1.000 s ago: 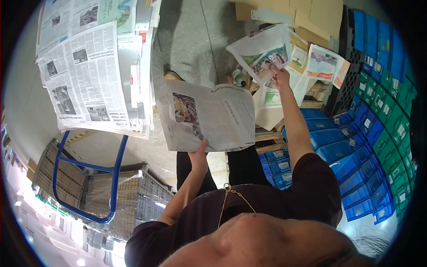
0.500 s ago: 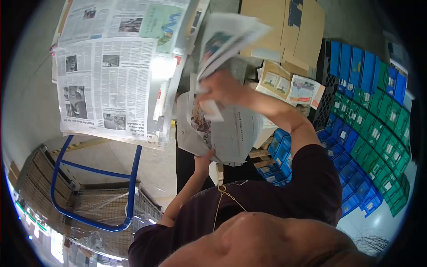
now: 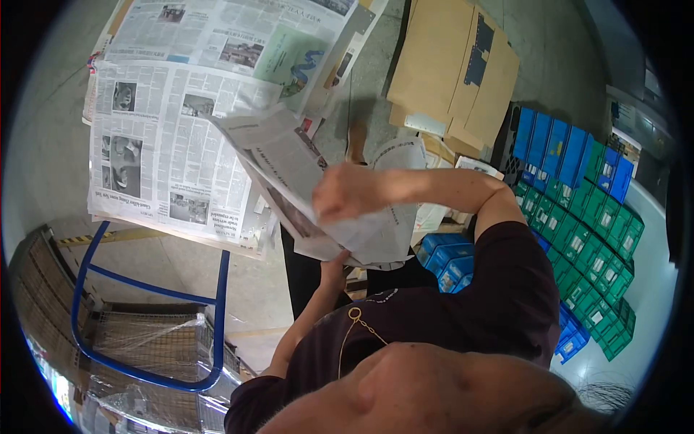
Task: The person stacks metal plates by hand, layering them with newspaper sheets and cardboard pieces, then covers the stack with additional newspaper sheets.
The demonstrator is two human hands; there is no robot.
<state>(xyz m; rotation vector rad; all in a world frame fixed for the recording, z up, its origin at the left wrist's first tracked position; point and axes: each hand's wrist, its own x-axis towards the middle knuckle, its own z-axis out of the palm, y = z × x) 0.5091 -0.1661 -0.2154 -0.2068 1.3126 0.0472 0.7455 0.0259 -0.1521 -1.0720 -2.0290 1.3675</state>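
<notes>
My left hand (image 3: 335, 267) grips the lower edge of a newspaper (image 3: 285, 163) in front of my body. Its thumb lies on the paper and the other fingers are behind it. Over the sheets, my right hand (image 3: 345, 192) is closed in a fist-like grip and slightly blurred. Newspaper sheets fan out from it to the left, with photos and print on them. At the upper left, the top sheets of a large newspaper stack (image 3: 155, 155) lie spread flat; the held sheets overlap its right edge.
Flattened cardboard (image 3: 434, 65) lies at the upper right. Several green crates (image 3: 578, 246) and blue crates (image 3: 553, 145) are stacked to the right. A blue-framed trolley handle (image 3: 152, 282) and wire mesh cage (image 3: 137, 347) stand at lower left. Another person's foot (image 3: 356, 141) appears beyond the papers.
My right hand has come down and slightly left, bringing the raised sheets down toward the left. My left hand stays at the lower edge. The camera view has shifted slightly.
</notes>
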